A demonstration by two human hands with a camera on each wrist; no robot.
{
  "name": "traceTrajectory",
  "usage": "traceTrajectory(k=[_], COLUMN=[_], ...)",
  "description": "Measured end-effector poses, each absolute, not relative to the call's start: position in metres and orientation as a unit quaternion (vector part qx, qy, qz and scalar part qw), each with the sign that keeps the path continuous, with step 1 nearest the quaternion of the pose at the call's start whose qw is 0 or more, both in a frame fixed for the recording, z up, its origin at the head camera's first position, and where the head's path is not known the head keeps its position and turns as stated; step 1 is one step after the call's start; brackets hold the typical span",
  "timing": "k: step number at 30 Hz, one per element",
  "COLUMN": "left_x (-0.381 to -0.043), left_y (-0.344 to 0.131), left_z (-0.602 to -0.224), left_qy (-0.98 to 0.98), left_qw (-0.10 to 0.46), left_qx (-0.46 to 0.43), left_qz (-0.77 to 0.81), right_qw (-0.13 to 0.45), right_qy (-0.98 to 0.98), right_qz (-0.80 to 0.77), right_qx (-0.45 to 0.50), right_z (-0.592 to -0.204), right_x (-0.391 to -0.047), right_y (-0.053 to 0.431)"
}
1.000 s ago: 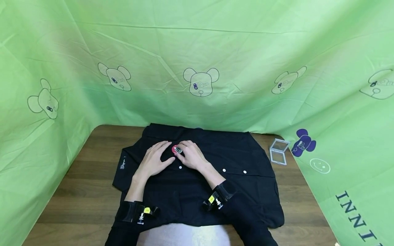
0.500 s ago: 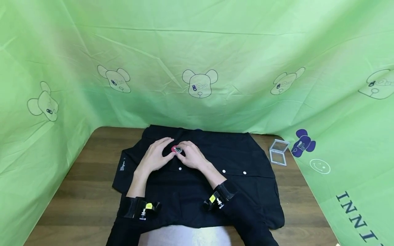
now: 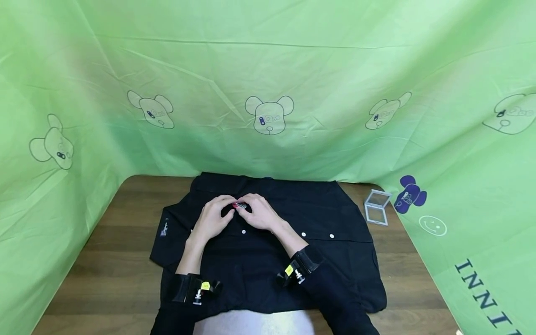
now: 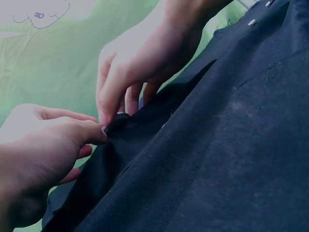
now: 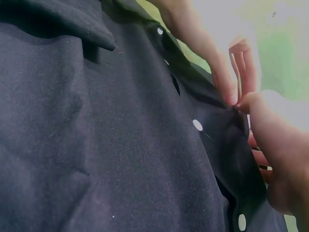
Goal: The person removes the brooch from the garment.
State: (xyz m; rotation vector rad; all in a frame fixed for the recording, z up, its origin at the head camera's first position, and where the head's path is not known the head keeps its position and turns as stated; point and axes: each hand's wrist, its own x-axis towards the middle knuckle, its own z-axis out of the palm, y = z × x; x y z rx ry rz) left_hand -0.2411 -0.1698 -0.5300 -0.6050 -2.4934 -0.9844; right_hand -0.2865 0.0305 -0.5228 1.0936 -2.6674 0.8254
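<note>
Left hand (image 3: 212,217), right hand (image 3: 260,214): fingers of both pinch black shirt (image 3: 268,256); red label (image 3: 240,205) part-hidden, print unreadable

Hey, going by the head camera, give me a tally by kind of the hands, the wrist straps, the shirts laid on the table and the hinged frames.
Hands: 2 (left hand, right hand)
Wrist straps: 2
Black shirt: 1
Hinged frame: 1
Total: 6

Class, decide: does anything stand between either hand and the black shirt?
Nothing visible does: in both wrist views, the left hand and the right hand pinch the black shirt.
</note>
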Motion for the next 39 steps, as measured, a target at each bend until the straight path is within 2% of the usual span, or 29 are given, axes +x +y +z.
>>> traceTrajectory(k=[14,23,34,39], left_x=[-0.2424,-0.2428,-0.2442,-0.2438], left_y=[-0.1651,-0.1656,-0.1674,-0.1669], left_z=[-0.5355,-0.5369,-0.5383,-0.5365], left_qy=[-0.878,-0.870,-0.873,-0.874], left_qw=[0.227,0.249,0.245,0.248], left_qx=[-0.208,-0.206,-0.201,-0.197], left_qz=[-0.367,-0.373,-0.371,-0.368], right_qw=[0.056,0.074,0.059,0.084], right_qy=[-0.889,-0.882,-0.887,-0.888], right_qz=[0.281,0.279,0.265,0.266], right_qx=[0.357,0.372,0.373,0.365], right_z=[-0.5217,-0.5225,-0.5205,-0.5196], right_x=[-0.2849,-0.2860,-0.2859,-0.2834], right_y=[0.0304,0.0320,0.0331,0.0358])
